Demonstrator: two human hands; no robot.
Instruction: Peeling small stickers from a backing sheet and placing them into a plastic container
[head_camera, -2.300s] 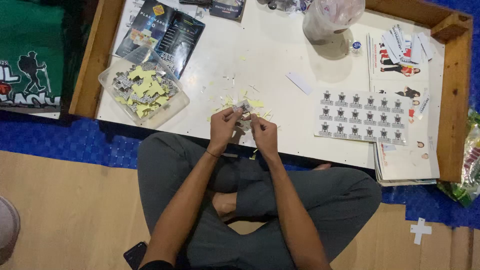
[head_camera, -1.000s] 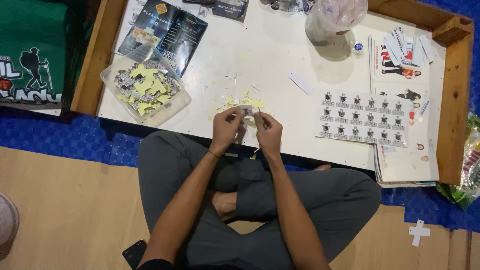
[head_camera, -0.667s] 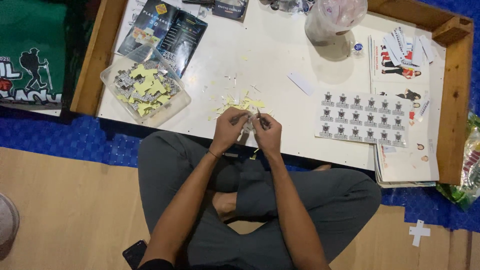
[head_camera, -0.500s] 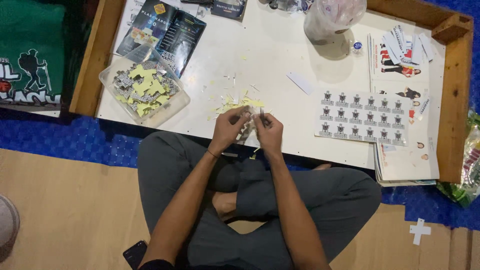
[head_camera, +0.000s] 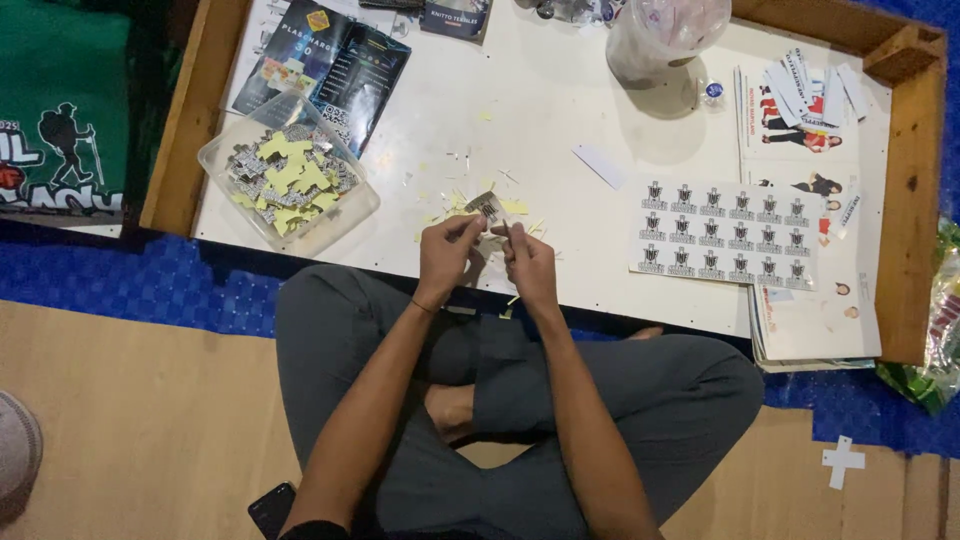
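I look down on my two hands held together just above the near edge of the white desk (head_camera: 560, 130). My left hand (head_camera: 446, 258) is mostly curled, thumb and forefinger pinching the lower left of a small sticker piece (head_camera: 484, 206). My right hand (head_camera: 527, 262) is curled too, its fingertips (head_camera: 503, 231) meeting the piece's lower right edge. The piece is a small grey-printed rectangle, its long axis tilted, the upper end pointing away from me and to the right. Yellow backing scraps (head_camera: 515, 207) lie scattered on the desk just beyond it. A clear plastic tub (head_camera: 350, 205) of cut pieces sits to the left, a printed sticker sheet (head_camera: 725, 232) to the right.
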